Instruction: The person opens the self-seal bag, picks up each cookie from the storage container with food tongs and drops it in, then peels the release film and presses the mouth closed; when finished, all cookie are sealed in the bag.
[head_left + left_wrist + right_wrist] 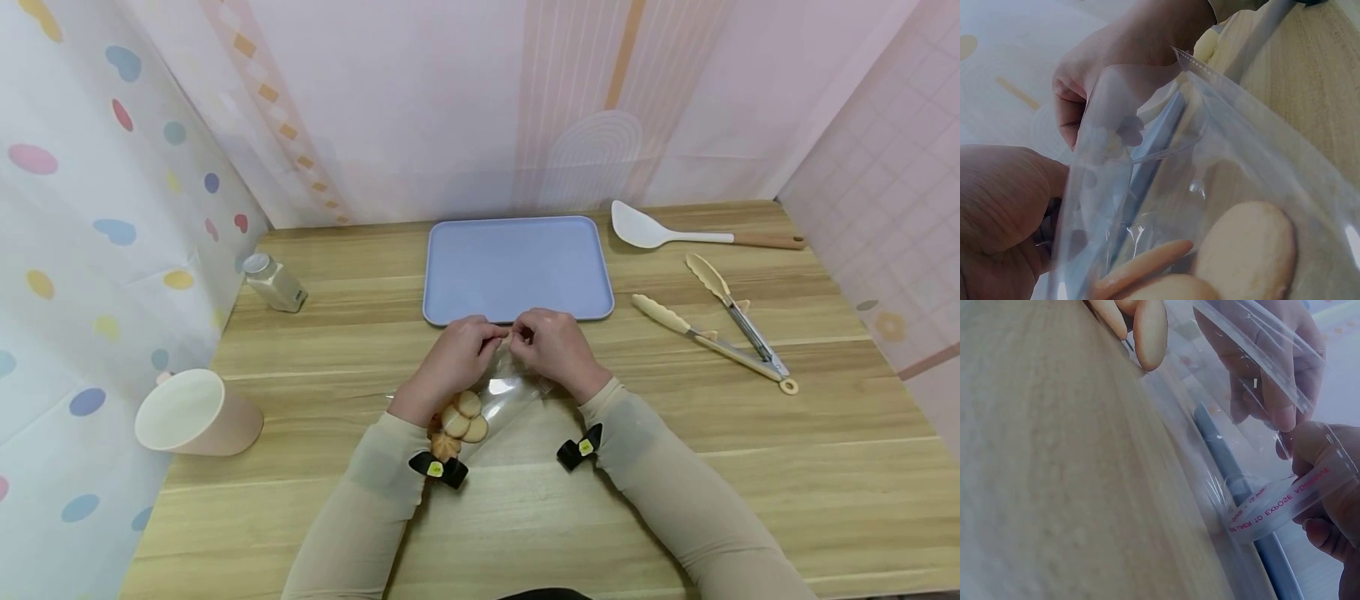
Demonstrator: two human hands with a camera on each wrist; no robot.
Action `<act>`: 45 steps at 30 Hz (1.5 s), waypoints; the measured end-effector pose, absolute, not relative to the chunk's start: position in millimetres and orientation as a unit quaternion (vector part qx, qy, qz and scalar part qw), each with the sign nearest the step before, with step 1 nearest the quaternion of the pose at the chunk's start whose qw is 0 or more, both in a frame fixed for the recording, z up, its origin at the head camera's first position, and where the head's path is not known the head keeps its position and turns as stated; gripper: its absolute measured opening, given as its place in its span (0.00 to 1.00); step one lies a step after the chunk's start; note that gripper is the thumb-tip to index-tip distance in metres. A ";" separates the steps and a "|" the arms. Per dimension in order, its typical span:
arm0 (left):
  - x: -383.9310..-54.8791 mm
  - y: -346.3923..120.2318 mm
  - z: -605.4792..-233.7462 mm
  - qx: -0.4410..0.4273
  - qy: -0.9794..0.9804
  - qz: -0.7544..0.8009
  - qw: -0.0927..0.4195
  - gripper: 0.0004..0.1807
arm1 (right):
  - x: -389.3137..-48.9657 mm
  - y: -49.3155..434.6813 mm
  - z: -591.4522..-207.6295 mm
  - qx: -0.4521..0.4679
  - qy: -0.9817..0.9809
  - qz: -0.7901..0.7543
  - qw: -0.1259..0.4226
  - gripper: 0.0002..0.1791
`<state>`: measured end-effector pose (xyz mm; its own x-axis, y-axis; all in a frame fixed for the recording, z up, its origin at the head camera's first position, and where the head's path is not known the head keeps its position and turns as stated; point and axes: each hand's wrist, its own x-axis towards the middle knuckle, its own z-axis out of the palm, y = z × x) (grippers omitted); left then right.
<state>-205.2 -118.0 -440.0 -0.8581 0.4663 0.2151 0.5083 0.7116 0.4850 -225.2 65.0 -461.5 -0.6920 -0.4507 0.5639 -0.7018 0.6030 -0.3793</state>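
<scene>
A clear plastic bag (501, 402) holds several round cookies (455, 422) and one ridged, star-shaped cookie (445, 446). My left hand (457, 354) pinches the far edge of the bag with thumb and fingertips. Right beside it, the fingers of my right hand (553, 346) are curled and pinch at the same edge, the fingertips of both hands almost meeting. In the right wrist view, a clear strip (1291, 503) with red lettering about exposing adhesive loops out from the right hand's fingers. In the left wrist view, the bag's film partly covers the right hand.
A pale blue tray (517, 267) lies just beyond the hands. To the right are a white spatula (697, 237) and cream-tipped tongs (738, 329), spread apart. On the left stand a glass shaker jar (276, 285) and a pink cup (202, 417). Fabric walls enclose the wooden table (825, 483).
</scene>
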 end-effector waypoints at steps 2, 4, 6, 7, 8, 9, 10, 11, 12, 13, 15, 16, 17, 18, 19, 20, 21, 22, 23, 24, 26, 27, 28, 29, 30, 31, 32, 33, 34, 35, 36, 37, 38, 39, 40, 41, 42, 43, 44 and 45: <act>-205.1 -118.0 -439.5 -0.260 -0.926 -0.271 0.046 0.10 | -225.7 65.4 -461.3 0.327 -0.868 0.313 0.203 0.05; -204.9 -118.2 -439.3 -0.253 -0.926 -0.274 0.051 0.09 | -226.0 65.9 -460.8 0.318 -0.866 0.337 0.189 0.05; -204.5 -118.8 -438.8 -0.246 -0.926 -0.281 0.053 0.09 | -226.1 66.4 -460.8 0.303 -0.865 0.363 0.169 0.06; -204.4 -119.0 -438.6 -0.243 -0.926 -0.284 0.053 0.08 | -226.1 66.6 -460.6 0.294 -0.864 0.376 0.158 0.07; -204.5 -119.4 -438.8 -0.241 -0.926 -0.287 0.052 0.08 | -226.2 66.8 -460.6 0.286 -0.864 0.387 0.149 0.07; -204.5 -119.9 -438.7 -0.239 -0.925 -0.291 0.051 0.08 | -226.1 67.0 -460.4 0.278 -0.864 0.396 0.139 0.07; -204.6 -120.4 -439.0 -0.238 -0.924 -0.294 0.050 0.08 | -226.1 67.1 -460.2 0.271 -0.864 0.403 0.132 0.07; -204.9 -120.7 -439.1 -0.237 -0.924 -0.296 0.049 0.08 | -226.0 67.2 -460.0 0.265 -0.865 0.409 0.124 0.07; -205.3 -121.0 -439.2 -0.237 -0.923 -0.300 0.048 0.08 | -226.0 67.3 -459.8 0.259 -0.865 0.412 0.119 0.07; -205.4 -121.3 -439.1 -0.236 -0.923 -0.301 0.047 0.08 | -225.9 67.4 -459.5 0.255 -0.865 0.416 0.115 0.07; -205.2 -122.6 -438.2 -0.227 -0.923 -0.307 0.042 0.08 | -226.0 68.3 -458.6 0.241 -0.867 0.423 0.109 0.07; -205.2 -123.5 -437.8 -0.221 -0.924 -0.311 0.040 0.08 | -226.5 69.1 -458.5 0.234 -0.865 0.431 0.104 0.07; -205.1 -124.4 -437.2 -0.212 -0.924 -0.317 0.037 0.08 | -226.8 70.1 -458.3 0.227 -0.863 0.439 0.101 0.07; -204.9 -125.5 -436.6 -0.204 -0.923 -0.324 0.034 0.08 | -227.2 70.9 -458.0 0.220 -0.861 0.447 0.098 0.07; -204.5 -126.4 -435.7 -0.195 -0.922 -0.332 0.031 0.09 | -227.6 71.7 -457.6 0.214 -0.859 0.455 0.094 0.07; -204.3 -127.3 -435.0 -0.188 -0.920 -0.342 0.030 0.09 | -227.9 72.4 -457.3 0.207 -0.857 0.463 0.091 0.07; -204.3 -128.1 -434.6 -0.183 -0.918 -0.350 0.029 0.09 | -228.5 73.0 -457.3 0.205 -0.854 0.471 0.087 0.06; -204.2 -128.6 -434.3 -0.180 -0.916 -0.358 0.028 0.08 | -228.4 73.0 -456.9 0.201 -0.852 0.477 0.084 0.06; -204.0 -128.8 -433.7 -0.178 -0.914 -0.364 0.027 0.08 | -228.2 72.8 -456.3 0.197 -0.851 0.480 0.084 0.06; -204.0 -129.3 -433.3 -0.177 -0.912 -0.368 0.026 0.09 | -228.2 72.5 -455.9 0.192 -0.849 0.485 0.082 0.06; -204.1 -130.4 -432.5 -0.170 -0.910 -0.377 0.025 0.09 | -228.6 72.2 -456.0 0.179 -0.846 0.497 0.078 0.07; -204.3 -131.4 -432.2 -0.163 -0.910 -0.381 0.023 0.10 | -228.9 72.1 -456.1 0.171 -0.843 0.505 0.077 0.07; -204.4 -132.5 -431.3 -0.155 -0.908 -0.388 0.022 0.10 | -229.2 71.9 -455.9 0.163 -0.839 0.514 0.078 0.07; -204.7 -134.1 -430.6 -0.145 -0.906 -0.398 0.021 0.11 | -229.6 71.9 -455.6 0.155 -0.834 0.523 0.079 0.07; -204.8 -136.0 -429.7 -0.133 -0.903 -0.408 0.019 0.11 | -230.0 72.1 -455.2 0.147 -0.829 0.534 0.079 0.07; -205.2 -138.1 -428.6 -0.123 -0.900 -0.419 0.019 0.12 | -230.5 72.5 -454.8 0.139 -0.823 0.545 0.079 0.07; -205.4 -140.3 -426.9 -0.115 -0.896 -0.429 0.021 0.12 | -230.5 72.8 -453.6 0.132 -0.816 0.557 0.080 0.06; -205.3 -142.7 -424.9 -0.107 -0.893 -0.438 0.023 0.12 | -230.5 73.5 -452.1 0.124 -0.809 0.569 0.078 0.06; -205.6 -145.1 -423.2 -0.102 -0.889 -0.446 0.027 0.12 | -230.2 74.4 -450.4 0.118 -0.803 0.580 0.078 0.06; -205.9 -147.7 -421.5 -0.097 -0.885 -0.454 0.031 0.12 | -230.2 75.5 -448.8 0.110 -0.796 0.590 0.076 0.06; -206.3 -150.1 -420.0 -0.094 -0.883 -0.459 0.037 0.11 | -230.3 76.7 -447.1 0.102 -0.790 0.600 0.075 0.06; -206.8 -152.4 -418.3 -0.091 -0.880 -0.465 0.042 0.11 | -230.4 78.1 -445.5 0.095 -0.785 0.608 0.074 0.06; -207.3 -154.7 -416.9 -0.087 -0.877 -0.470 0.046 0.11 | -230.4 79.5 -443.5 0.089 -0.781 0.614 0.073 0.06; -207.7 -156.9 -415.8 -0.083 -0.875 -0.475 0.049 0.11 | -230.8 81.0 -441.7 0.082 -0.776 0.621 0.073 0.06; -208.1 -159.1 -415.0 -0.078 -0.870 -0.484 0.052 0.11 | -231.2 82.7 -440.6 0.075 -0.773 0.625 0.074 0.06; -208.0 -161.2 -413.6 -0.072 -0.866 -0.492 0.053 0.11 | -231.5 84.4 -439.1 0.069 -0.772 0.628 0.073 0.06; -208.0 -163.4 -412.7 -0.066 -0.862 -0.500 0.055 0.12 | -231.8 86.2 -437.9 0.062 -0.768 0.633 0.072 0.06; -208.0 -165.5 -411.7 -0.061 -0.856 -0.509 0.060 0.12 | -232.0 88.2 -436.4 0.056 -0.765 0.637 0.070 0.06; -207.7 -167.5 -410.3 -0.055 -0.851 -0.519 0.065 0.12 | -232.2 90.1 -434.7 0.052 -0.763 0.641 0.068 0.07; -207.0 -169.1 -408.5 -0.048 -0.845 -0.528 0.071 0.12 | -232.4 92.1 -433.4 0.047 -0.759 0.646 0.065 0.07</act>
